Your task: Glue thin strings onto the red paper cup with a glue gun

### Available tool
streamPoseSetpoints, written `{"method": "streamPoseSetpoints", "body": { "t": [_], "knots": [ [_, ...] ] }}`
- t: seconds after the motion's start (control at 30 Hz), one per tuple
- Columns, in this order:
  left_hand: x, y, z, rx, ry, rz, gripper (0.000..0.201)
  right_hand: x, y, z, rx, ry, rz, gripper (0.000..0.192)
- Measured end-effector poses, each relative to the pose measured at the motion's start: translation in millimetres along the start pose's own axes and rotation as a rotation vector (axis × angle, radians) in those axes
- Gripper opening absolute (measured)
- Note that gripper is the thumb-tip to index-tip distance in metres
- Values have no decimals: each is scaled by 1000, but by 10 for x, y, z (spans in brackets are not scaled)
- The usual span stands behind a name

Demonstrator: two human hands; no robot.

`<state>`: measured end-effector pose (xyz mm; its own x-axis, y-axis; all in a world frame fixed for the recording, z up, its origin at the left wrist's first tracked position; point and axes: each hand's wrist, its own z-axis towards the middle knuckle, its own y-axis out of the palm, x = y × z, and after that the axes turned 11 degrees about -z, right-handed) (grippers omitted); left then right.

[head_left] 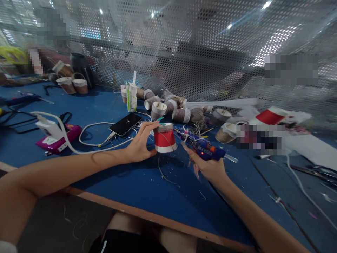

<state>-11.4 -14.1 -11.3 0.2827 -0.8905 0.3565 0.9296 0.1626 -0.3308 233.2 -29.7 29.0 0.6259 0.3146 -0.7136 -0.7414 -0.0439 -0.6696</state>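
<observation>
Red cup (164,139) upright, left hand (139,144) gripping, glue gun (204,147) nozzle toward it

A craft workshop: a blue worktable (147,182) strewn with paper cups (168,107), wire scraps and a glue gun (205,147), backed by perforated metal screen (184,42).

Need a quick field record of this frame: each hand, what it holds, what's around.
left hand: grips red and white cup, upright on the blue table
right hand: holds blue glue gun, nozzle pointing at the cup
behind cup: black phone lying flat, on a white cable
further back: pile of paper cups lying on their sides, drink carton with straw
left side: pink box
backdrop: perforated metal screen
</observation>
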Motion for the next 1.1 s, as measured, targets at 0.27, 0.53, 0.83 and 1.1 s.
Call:
{"method": "streamPoseSetpoints", "body": {
  "t": [0.27, 0.53, 0.83, 1.1],
  "knots": [
    [-42, 8, -18, 41, -33, -57, 77, 10, -137, 115, 150, 55, -674, 36],
    [-71, -5, -20, 29, -58, -15, 81, 151, -485, -307, 28, 325, -1227, 40],
    [-116, -5, -50, 51, -164, -154, 86, -235, -310, -371, 418, -216, -775, 40],
    [-108, -24, -46, 94, -258, -165, 83, -335, 344, -1, -332, -127, 373, 43]
  ]
}}
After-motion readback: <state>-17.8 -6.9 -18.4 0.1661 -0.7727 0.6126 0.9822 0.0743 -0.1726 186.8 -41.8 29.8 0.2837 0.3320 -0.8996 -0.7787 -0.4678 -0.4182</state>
